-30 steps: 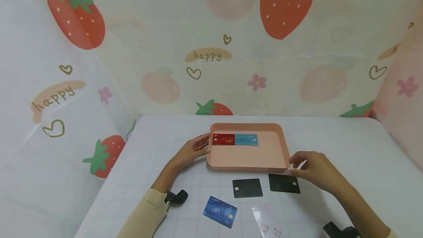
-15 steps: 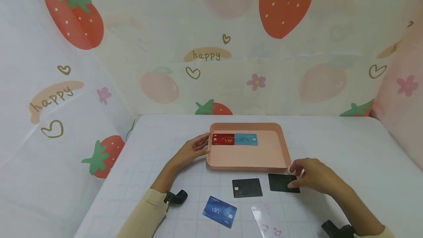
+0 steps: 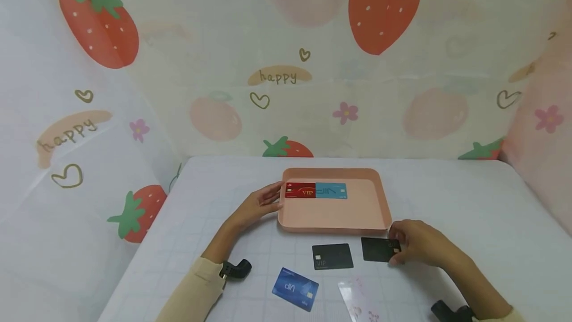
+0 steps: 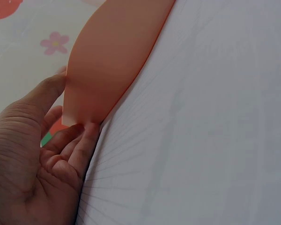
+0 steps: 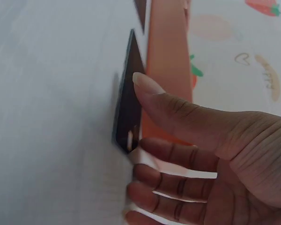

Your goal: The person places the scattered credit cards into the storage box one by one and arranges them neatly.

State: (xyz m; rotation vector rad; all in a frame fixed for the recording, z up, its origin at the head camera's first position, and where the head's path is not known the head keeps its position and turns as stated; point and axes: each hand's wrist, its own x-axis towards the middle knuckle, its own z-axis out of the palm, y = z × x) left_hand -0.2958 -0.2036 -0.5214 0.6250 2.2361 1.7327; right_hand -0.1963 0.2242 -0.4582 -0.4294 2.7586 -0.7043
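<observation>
My left hand (image 3: 259, 207) touches the left wall of a pink rectangular tray (image 3: 330, 217), its fingers fairly straight; the left wrist view shows fingertips against the tray's wall (image 4: 107, 61). In the tray's back left lie a red VIP card (image 3: 300, 190) and a light blue card (image 3: 330, 191), end to end. My right hand (image 3: 422, 242) is at the tray's front right corner, with thumb and fingers around the right end of a black chip card (image 3: 374, 249). In the right wrist view the thumb lies over that black card (image 5: 131, 103).
On the table in front of the tray lie a second black VIP card (image 3: 332, 256), a blue VIP card (image 3: 295, 289) and a clear card with pink flower prints (image 3: 357, 299). A strawberry-patterned curtain (image 3: 384, 78) stands behind the white table (image 3: 456, 188).
My right hand has moved down from the tray's corner to the right end of the black card and closed in on it. The left hand has stayed at the tray.
</observation>
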